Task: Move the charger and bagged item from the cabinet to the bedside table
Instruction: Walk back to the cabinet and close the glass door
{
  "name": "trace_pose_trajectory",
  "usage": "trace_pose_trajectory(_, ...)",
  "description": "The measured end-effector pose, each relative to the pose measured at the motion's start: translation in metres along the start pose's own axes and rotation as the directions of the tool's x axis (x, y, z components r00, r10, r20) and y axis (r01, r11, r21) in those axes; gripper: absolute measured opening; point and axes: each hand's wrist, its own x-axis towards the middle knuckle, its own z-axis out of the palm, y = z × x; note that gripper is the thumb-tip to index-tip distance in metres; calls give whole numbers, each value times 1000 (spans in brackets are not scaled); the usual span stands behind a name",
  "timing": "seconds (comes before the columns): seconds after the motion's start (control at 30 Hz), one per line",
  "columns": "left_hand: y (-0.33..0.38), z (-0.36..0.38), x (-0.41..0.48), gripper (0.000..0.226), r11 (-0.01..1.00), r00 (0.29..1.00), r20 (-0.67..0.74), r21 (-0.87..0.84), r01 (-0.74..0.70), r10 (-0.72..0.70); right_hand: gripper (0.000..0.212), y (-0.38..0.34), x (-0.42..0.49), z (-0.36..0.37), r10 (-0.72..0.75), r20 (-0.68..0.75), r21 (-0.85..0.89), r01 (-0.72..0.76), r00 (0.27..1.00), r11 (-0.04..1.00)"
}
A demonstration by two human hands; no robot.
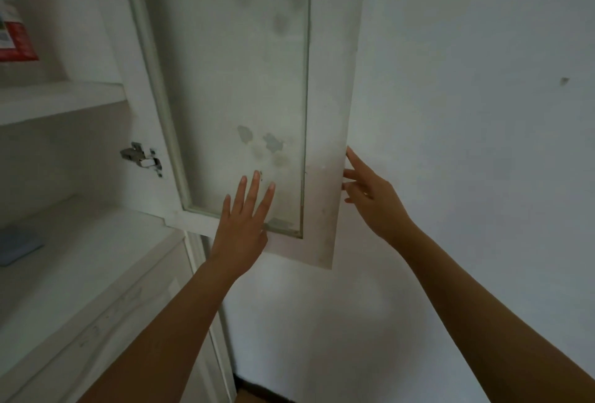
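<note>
At the open cabinet (64, 177), the glass-paned door (244, 97) stands swung out to the right, its hinge (141, 158) visible on the inner frame. Both hands are raised to the door's lower part. Left hand (244, 225): laid flat over the bottom of the glass pane and the lower frame rail, fingers (254, 190) straight and spread apart, holding nothing. Right hand (373, 200): at the door's outer free edge, fingers (354, 158) apart and loosely extended, tips touching or just beside that edge; whether contact is made cannot be told. It holds nothing.

Task items: a red and white package (14, 32), possibly the bagged item, stands on the upper shelf (61, 100) at its left end, cut off by the picture's border. A flat pale blue-grey object (17, 246) lies on the lower shelf (96, 257) near its left end, also partly cut off; its identity cannot be confirmed, and the charger is not positively identified. Both objects are well apart from either hand.

Door glass is stained with grey blotches. White wall (467, 113) behind and to the right of the door.
</note>
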Motion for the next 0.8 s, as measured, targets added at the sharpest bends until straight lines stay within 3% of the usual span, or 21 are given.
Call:
trace_pose_trajectory(0.43, -14, -18, -21, 104, 993, 999, 24, 110, -32, 30, 58, -16, -24, 6, -32, -15, 15, 32, 999, 999)
trace_pose_trajectory(0.8, -25, -66, -79, 92, 993, 989, 98, 7, -116, 114, 60, -80, -82, 27, -17, 44, 66, 14, 999, 998)
